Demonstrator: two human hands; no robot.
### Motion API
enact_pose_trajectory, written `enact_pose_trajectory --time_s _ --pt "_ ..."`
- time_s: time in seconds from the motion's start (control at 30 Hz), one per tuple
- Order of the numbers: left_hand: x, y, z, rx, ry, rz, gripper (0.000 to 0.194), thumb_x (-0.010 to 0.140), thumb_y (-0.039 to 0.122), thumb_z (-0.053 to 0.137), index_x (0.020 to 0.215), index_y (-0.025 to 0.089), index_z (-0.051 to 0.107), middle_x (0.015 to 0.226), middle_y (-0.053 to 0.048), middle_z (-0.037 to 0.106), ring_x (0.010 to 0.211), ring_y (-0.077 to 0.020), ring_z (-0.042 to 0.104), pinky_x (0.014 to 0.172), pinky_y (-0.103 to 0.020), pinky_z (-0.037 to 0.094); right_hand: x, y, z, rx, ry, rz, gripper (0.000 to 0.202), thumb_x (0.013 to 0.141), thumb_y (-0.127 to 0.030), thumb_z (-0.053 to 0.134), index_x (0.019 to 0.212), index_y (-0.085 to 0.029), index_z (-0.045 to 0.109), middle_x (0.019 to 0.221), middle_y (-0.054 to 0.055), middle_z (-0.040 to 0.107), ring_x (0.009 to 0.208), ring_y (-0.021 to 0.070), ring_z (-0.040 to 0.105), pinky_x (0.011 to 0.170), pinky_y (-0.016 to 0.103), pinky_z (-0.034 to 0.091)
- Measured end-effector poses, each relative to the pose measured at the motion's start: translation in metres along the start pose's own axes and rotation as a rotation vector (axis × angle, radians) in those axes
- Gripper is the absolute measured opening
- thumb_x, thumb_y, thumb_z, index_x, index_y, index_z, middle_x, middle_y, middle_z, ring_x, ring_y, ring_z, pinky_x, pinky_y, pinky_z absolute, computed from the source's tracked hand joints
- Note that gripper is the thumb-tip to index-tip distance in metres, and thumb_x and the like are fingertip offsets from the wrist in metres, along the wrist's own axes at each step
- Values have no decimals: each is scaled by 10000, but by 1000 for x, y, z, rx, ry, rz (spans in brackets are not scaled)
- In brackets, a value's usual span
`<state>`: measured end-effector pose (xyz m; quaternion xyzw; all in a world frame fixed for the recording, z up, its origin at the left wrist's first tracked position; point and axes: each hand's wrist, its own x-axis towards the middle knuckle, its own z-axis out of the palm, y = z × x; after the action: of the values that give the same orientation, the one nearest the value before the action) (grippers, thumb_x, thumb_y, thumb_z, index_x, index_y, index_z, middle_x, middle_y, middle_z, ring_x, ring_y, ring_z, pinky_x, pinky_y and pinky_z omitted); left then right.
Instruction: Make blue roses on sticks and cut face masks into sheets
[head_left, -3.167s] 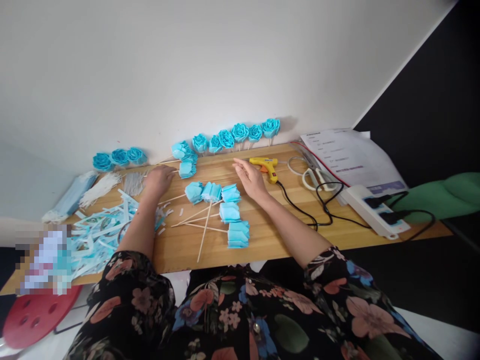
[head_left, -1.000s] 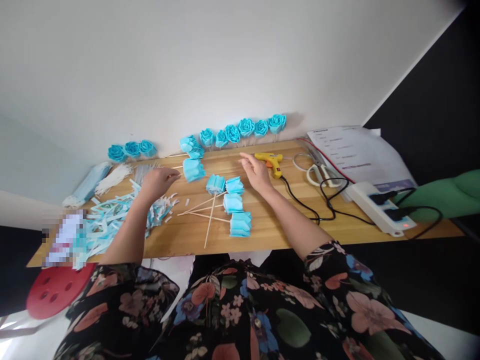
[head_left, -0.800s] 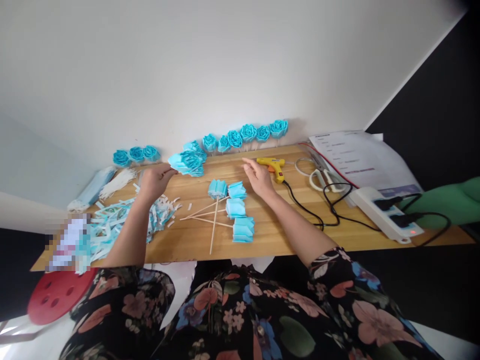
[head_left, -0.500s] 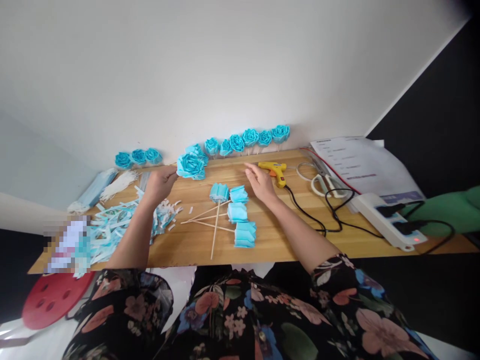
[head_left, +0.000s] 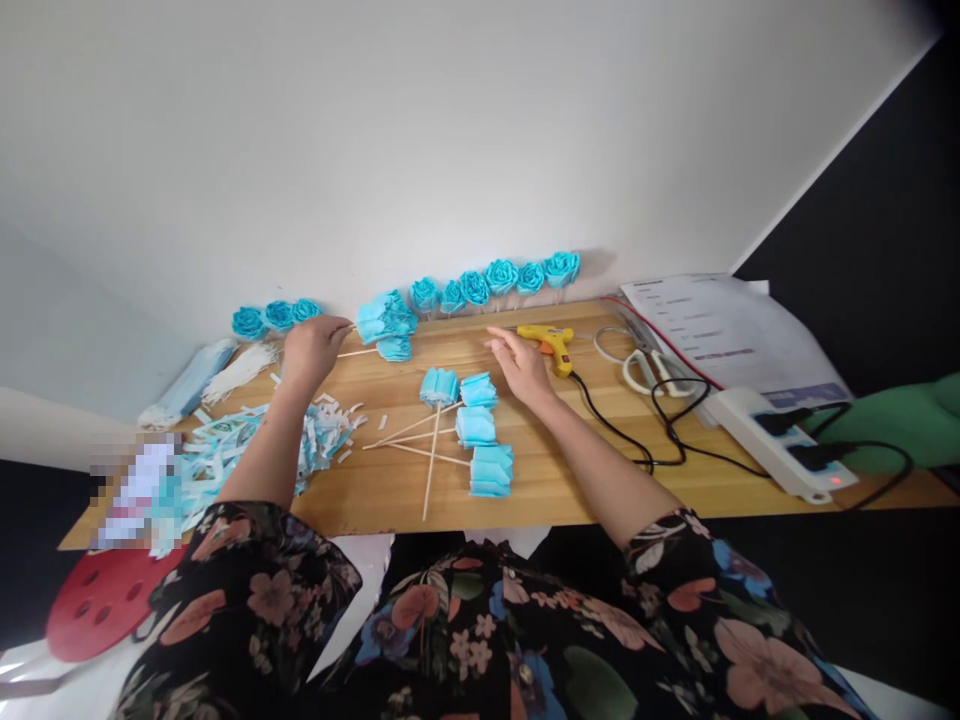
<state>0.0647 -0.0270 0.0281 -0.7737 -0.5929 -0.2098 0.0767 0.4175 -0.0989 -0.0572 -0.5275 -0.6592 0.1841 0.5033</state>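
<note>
My left hand [head_left: 313, 350] pinches the thin wooden stem of a blue flower [head_left: 384, 316] with layered, ruffled petals. Close below it another blue flower [head_left: 394, 348] lies with its stem pointing left. My right hand [head_left: 519, 365] hangs over the table with fingers stretched out and nothing seen in them. Just behind those fingers is a yellow hot glue gun [head_left: 553, 345], its nozzle partly beside the fingertips. Between my forearms lie several paler, flat-folded blue flower heads [head_left: 475, 425] on crossed wooden sticks [head_left: 429, 470].
Along the wall stand finished blue flowers [head_left: 501, 275], with more at the left [head_left: 278, 314]. Blue and white scraps [head_left: 225, 455] lie heaped near my left forearm. Scissors [head_left: 639, 372], black cords, a white power strip [head_left: 780, 440] and papers [head_left: 720, 330] occupy the right side.
My left hand has shifted slightly up and left, laying the flower it holds back beside the others near the wall. The right hand has barely moved.
</note>
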Motion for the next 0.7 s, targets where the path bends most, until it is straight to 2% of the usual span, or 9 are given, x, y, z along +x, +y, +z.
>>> enact_pose_trajectory --time_s 0.13,0.4,0.53,0.7 --pt "4 -9 13 72 -69 17 384 957 379 417 1006 194 750 1059 -104 744 1007 -298 650 805 -326 442 0 0 0 15 -4 1 412 995 -458 418 1261 -228 633 1114 82 763 1077 233 700 952 404 541" --pt "9 -15 22 162 -175 17 391 936 332 424 1059 166 757 1067 -138 741 955 -302 657 707 -321 418 -1 -2 0 -6 -29 10 408 998 -432 414 1268 -219 632 1116 85 762 1092 235 693 970 395 528" --pt "14 -14 31 171 -236 -2 421 947 358 414 1094 169 761 1074 -146 746 955 -311 662 726 -326 424 -1 -3 -1 -1 -35 11 397 994 -415 421 1267 -219 631 1123 87 759 1087 237 695 959 397 533" --pt "19 -11 45 133 -234 -14 424 941 369 428 1133 196 765 1128 -130 747 997 -313 667 757 -323 436 0 -2 -1 -1 -37 19 410 990 -408 418 1272 -200 632 1126 99 756 1089 244 693 947 400 535"
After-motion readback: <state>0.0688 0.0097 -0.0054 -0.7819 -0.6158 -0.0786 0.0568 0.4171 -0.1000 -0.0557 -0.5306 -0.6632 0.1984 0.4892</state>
